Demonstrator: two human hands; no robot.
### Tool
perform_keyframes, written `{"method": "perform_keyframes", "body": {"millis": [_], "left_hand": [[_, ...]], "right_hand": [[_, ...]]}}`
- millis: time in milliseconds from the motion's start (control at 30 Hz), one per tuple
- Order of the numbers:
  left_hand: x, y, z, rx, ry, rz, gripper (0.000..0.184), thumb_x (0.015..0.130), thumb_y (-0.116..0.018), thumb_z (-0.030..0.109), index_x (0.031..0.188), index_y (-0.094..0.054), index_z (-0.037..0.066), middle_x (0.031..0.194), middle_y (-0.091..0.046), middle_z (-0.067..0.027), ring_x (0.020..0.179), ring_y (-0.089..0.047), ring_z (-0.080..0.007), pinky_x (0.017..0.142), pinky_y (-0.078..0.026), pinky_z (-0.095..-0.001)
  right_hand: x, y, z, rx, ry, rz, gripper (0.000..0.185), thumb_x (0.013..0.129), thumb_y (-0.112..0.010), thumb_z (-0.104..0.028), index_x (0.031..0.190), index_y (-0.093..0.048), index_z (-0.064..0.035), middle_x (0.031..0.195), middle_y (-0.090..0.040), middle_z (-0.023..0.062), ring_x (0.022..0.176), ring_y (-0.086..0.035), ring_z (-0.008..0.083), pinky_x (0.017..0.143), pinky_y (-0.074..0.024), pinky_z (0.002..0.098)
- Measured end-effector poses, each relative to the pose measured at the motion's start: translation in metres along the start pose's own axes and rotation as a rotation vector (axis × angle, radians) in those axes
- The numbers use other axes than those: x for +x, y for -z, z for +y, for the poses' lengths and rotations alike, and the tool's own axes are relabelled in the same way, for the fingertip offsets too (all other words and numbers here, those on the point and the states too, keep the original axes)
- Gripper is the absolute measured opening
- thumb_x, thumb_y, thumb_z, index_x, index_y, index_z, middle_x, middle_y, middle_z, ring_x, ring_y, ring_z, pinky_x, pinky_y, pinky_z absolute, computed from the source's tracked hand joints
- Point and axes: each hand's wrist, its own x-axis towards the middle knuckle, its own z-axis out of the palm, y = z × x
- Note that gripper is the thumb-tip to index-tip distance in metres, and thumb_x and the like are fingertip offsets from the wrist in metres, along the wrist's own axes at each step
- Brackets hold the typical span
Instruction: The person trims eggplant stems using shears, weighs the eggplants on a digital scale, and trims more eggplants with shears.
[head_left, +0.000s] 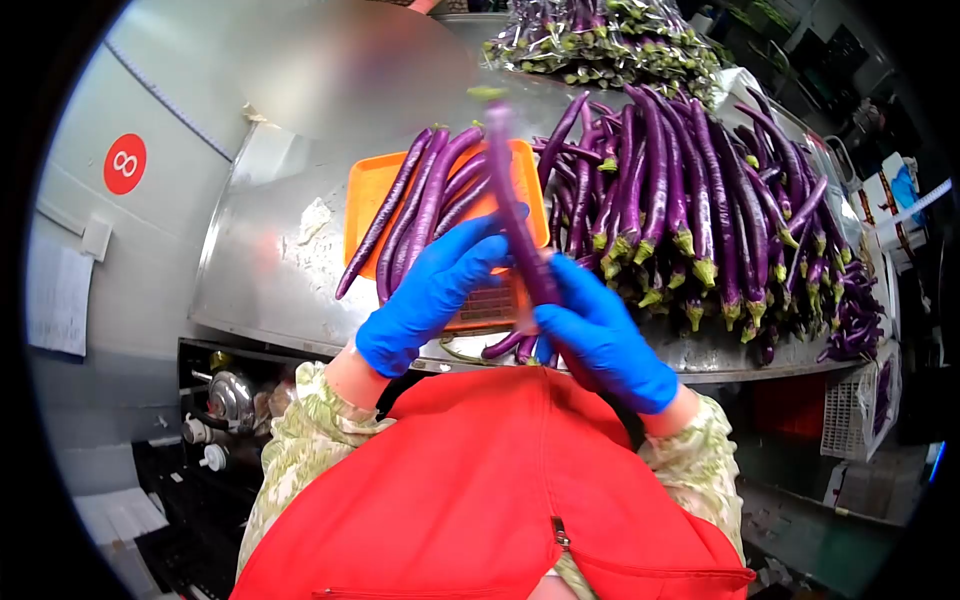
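Note:
A long purple eggplant (514,205) stands nearly upright in front of me, its green stem end at the top and blurred. My right hand (605,335), in a blue glove, is closed around its lower part. My left hand (435,290), also blue-gloved, has its fingers at the eggplant's middle, with fingertips showing past its far side. Beyond my left hand, an orange tray (361,190) carries several eggplants (432,195) lying side by side, some ends over its front rim. Just below the hands, more eggplant ends (505,347) lie at the table edge.
A large pile of eggplants (680,190) covers the right side of the metal table (265,250). Bagged eggplants (610,45) are stacked at the back. A white crate (855,410) stands low at the right. Metal equipment (232,398) sits under the table at left.

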Motion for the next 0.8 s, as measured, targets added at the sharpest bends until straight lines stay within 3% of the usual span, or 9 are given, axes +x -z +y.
{"method": "perform_keyframes", "body": {"millis": [100,167,300,400,567,600,700,733,800], "left_hand": [[-0.003,0.045,-0.001,0.056,0.012,0.207,0.04,0.089,-0.057,0.025,0.122,-0.052,0.002,0.116,-0.057,-0.0075,0.105,-0.054,-0.0128,0.088,-0.043,-0.0263],[-0.008,0.078,0.016,0.274,-0.154,0.489,0.033,0.089,-0.057,0.014,0.118,-0.054,0.0,0.113,-0.059,-0.0082,0.102,-0.055,-0.0127,0.09,-0.043,-0.0264],[-0.028,0.141,0.011,0.483,-0.12,0.532,0.031,0.088,-0.054,0.007,0.118,-0.054,-0.001,0.117,-0.058,-0.0086,0.105,-0.054,-0.0141,0.093,-0.041,-0.0276],[-0.032,0.153,-0.004,0.488,-0.071,0.498,0.033,0.089,-0.054,0.008,0.12,-0.053,0.0,0.117,-0.057,-0.008,0.105,-0.054,-0.0142,0.093,-0.041,-0.0276],[-0.023,0.143,-0.01,0.469,-0.037,0.462,0.033,0.089,-0.054,0.01,0.121,-0.053,0.0,0.118,-0.057,-0.0084,0.105,-0.055,-0.0153,0.092,-0.042,-0.0294],[-0.023,0.141,-0.008,0.465,-0.034,0.462,0.033,0.089,-0.054,0.009,0.121,-0.053,0.0,0.117,-0.057,-0.0078,0.105,-0.055,-0.0148,0.092,-0.042,-0.0286],[-0.025,0.141,-0.006,0.449,-0.041,0.499,0.032,0.089,-0.055,0.008,0.12,-0.053,0.0,0.116,-0.058,-0.0075,0.104,-0.055,-0.0143,0.092,-0.042,-0.0279],[-0.029,0.145,-0.006,0.449,-0.038,0.534,0.033,0.089,-0.055,0.008,0.121,-0.053,0.0,0.116,-0.058,-0.0076,0.104,-0.055,-0.0144,0.092,-0.042,-0.028],[-0.037,0.149,-0.006,0.445,-0.065,0.603,0.032,0.088,-0.055,0.011,0.118,-0.055,0.0,0.115,-0.059,-0.0084,0.1,-0.057,-0.0147,0.087,-0.045,-0.0271]], "right_hand": [[0.003,0.006,-0.01,-0.2,0.055,0.029,0.048,0.086,-0.053,-0.004,0.131,-0.04,-0.0026,0.105,-0.056,0.0054,0.077,-0.055,0.0089,0.066,-0.0473,0.0228],[-0.002,0.03,-0.051,-0.594,0.375,0.274,0.043,0.084,-0.054,0.0,0.126,-0.049,-0.0049,0.109,-0.057,0.0045,0.08,-0.055,0.0082,0.067,-0.0474,0.0235],[-0.013,0.125,-0.129,-0.977,0.616,0.943,0.039,0.084,-0.054,-0.005,0.123,-0.051,-0.0033,0.098,-0.062,0.004,0.069,-0.055,0.0074,0.061,-0.0461,0.0229],[-0.034,0.191,-0.163,-1.239,0.52,1.077,0.04,0.084,-0.057,-0.013,0.122,-0.051,-0.0015,0.096,-0.064,0.0112,0.077,-0.06,0.0151,0.07,-0.0479,0.0288],[-0.049,0.289,-0.154,-1.73,0.424,1.085,0.04,0.081,-0.058,-0.023,0.117,-0.054,-0.0074,0.102,-0.06,0.0209,0.092,-0.058,0.0373,0.078,-0.0466,0.0413],[-0.046,0.281,-0.153,-1.783,0.174,1.023,0.031,0.079,-0.058,-0.021,0.106,-0.056,-0.0052,0.093,-0.062,0.019,0.088,-0.059,0.0369,0.075,-0.0465,0.0438],[-0.034,0.262,-0.142,-2.333,0.367,1.004,0.02,0.075,-0.062,-0.022,0.087,-0.055,-0.0066,0.077,-0.056,0.014,0.076,-0.058,0.0327,0.063,-0.0452,0.0447],[-0.023,0.246,-0.14,-2.294,0.644,0.977,0.02,0.077,-0.062,-0.026,0.084,-0.054,-0.0083,0.075,-0.052,0.0126,0.074,-0.057,0.0304,0.06,-0.0447,0.0431],[-0.008,0.224,-0.119,-2.15,0.437,0.866,0.032,0.078,-0.063,-0.033,0.094,-0.056,-0.0061,0.082,-0.059,0.0156,0.078,-0.059,0.034,0.065,-0.0465,0.043]]}}
